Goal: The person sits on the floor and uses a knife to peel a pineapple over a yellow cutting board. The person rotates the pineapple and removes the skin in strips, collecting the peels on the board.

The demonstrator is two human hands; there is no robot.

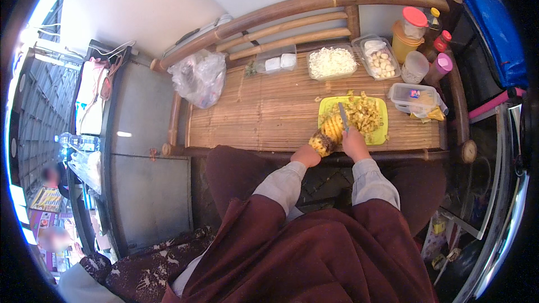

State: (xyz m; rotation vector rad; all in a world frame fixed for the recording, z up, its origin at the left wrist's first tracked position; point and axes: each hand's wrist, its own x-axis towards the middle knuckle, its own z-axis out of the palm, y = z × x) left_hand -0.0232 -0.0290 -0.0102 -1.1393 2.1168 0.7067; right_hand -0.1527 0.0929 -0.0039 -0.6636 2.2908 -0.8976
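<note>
A pineapple (332,129), with its rind mostly cut away and grooves in its yellow flesh, lies tilted over the near left edge of a lime-green tray (382,134). My left hand (306,155) grips its lower end, where some brown rind shows. In my right hand (356,145) is a knife (343,114), its blade pointing away from me alongside the fruit. Pineapple peelings (365,113) are heaped on the tray to the right of the blade. Whether the blade touches the flesh cannot be told.
On the bamboo bench (261,122) stand a tub of white shreds (332,62), a container of peeled cloves (382,63), a lidded plastic box (413,97), and several jars and bottles at the right. A plastic bag (200,78) lies at the left, near a bamboo rail (286,6).
</note>
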